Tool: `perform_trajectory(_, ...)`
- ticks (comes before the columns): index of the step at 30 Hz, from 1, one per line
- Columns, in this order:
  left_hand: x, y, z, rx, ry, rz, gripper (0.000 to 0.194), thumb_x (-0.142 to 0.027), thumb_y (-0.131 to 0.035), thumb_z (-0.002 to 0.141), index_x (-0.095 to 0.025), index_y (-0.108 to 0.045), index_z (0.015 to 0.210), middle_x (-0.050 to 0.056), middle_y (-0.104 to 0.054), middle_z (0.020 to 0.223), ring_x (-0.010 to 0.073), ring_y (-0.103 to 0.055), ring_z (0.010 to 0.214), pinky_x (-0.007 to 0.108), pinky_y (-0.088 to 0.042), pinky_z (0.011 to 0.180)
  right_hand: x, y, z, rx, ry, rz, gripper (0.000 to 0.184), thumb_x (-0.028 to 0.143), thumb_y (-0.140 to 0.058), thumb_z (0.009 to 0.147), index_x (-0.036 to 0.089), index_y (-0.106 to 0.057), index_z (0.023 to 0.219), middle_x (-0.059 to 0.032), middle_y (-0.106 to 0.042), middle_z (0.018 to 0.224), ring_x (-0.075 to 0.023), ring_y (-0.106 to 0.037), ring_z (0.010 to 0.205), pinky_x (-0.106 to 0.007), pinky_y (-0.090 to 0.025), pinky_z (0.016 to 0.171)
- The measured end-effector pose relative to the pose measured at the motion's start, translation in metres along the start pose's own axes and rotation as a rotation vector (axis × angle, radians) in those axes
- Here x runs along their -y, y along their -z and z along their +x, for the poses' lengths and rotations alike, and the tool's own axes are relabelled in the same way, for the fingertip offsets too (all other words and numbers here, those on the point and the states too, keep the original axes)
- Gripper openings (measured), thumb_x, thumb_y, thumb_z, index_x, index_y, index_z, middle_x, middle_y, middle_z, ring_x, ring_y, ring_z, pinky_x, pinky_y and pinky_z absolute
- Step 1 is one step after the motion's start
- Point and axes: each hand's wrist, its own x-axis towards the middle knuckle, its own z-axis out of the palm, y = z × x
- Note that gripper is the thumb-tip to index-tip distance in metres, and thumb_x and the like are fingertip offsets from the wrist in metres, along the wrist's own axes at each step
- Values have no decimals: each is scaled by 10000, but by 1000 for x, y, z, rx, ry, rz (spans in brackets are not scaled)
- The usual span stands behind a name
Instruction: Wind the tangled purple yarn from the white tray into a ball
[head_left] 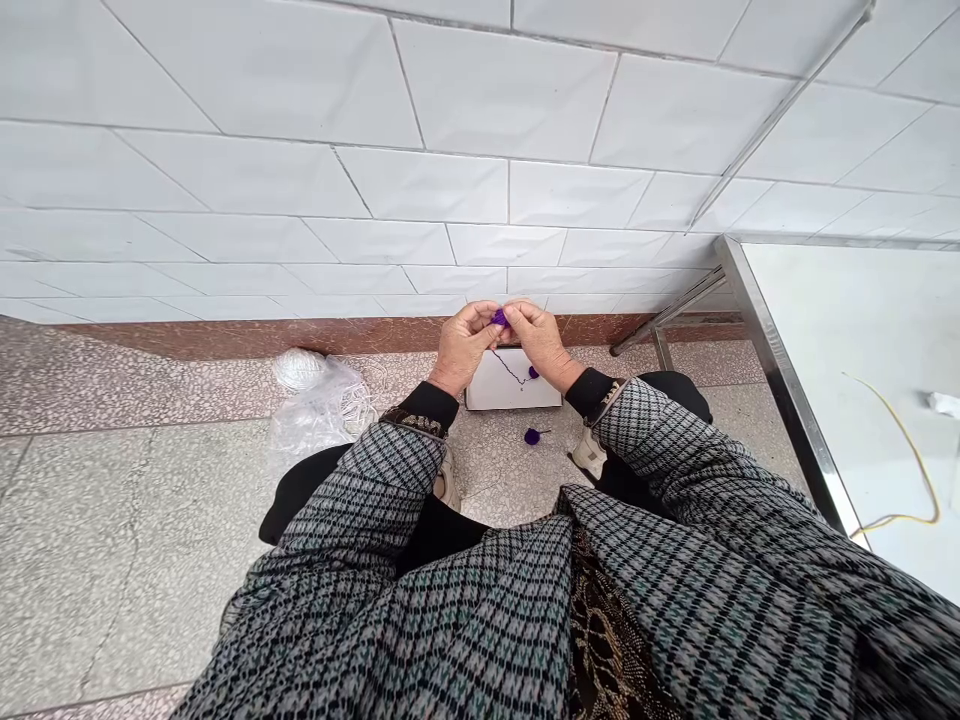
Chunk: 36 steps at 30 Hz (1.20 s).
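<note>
My left hand [465,343] and my right hand [538,340] meet in front of me, fingers pinched together on a small purple yarn piece [499,318] held between them. A thin purple thread [513,372] hangs down from it over a white box [513,380] on the floor. Another small purple yarn piece [532,436] lies on the floor between my feet. Both arms wear grey checked sleeves.
A clear plastic bag with white yarn [315,395] lies on the floor to the left. A metal-edged white table [787,380] stands at the right with a yellow cord [911,450] on it. A white tiled wall [450,180] rises ahead.
</note>
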Motion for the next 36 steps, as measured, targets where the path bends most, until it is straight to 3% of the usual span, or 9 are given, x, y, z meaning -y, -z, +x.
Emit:
perform_trajectory(6,3,4,0,0,13,50,212,-166,-851,815,-188,-667,918,-37,-644,655,122,-602,544,207,-527,571,22,-9,-5,-3,-193,144,475,455,-883,1024,158,-603,780,31,-603,618,-93,-617,564,-183,-563,632)
perform_trajectory(14,3,2,-1,-57,34,204,147,-182,-792,786,-181,-662,855,-17,-673,680,133,-620,578,211,-511,571,42,-10,-13,-29,-363,254,338,243,-876,1036,167,-577,897,71,-636,673,-44,-594,538,-117,-516,588)
perform_trajectory(20,-2,5,-2,-131,-17,335,127,-121,-764,775,-178,-683,854,-18,-689,757,139,-633,697,223,-526,687,58,-3,-9,71,-508,279,170,107,-697,1139,149,-634,987,21,-712,735,-68,-691,596,-144,-595,643)
perform_trajectory(23,-1,6,-2,-148,-31,381,122,-102,-751,790,-177,-676,848,-8,-695,781,143,-633,734,225,-515,721,61,-2,-9,65,-504,263,215,60,-636,1159,135,-643,957,11,-712,713,-63,-695,599,-142,-614,671)
perform_trajectory(27,4,8,-1,-122,-1,411,116,-129,-731,828,-186,-641,873,-3,-684,752,151,-635,685,227,-510,677,58,-3,-8,37,-463,198,254,-4,-775,1047,119,-652,862,-7,-722,682,-69,-702,592,-122,-606,654)
perform_trajectory(32,3,15,-2,27,36,449,159,-225,-746,855,-186,-672,990,-2,-686,744,155,-599,590,229,-477,580,54,6,4,8,-392,90,294,-41,-726,1030,119,-641,798,-6,-714,630,-58,-682,542,-96,-589,607)
perform_trajectory(36,-12,27,-2,150,1,539,170,-318,-808,838,-161,-744,830,30,-716,757,173,-612,670,250,-474,640,56,23,15,11,-333,-29,325,-118,-696,959,125,-628,756,7,-687,574,-50,-617,462,-77,-491,489)
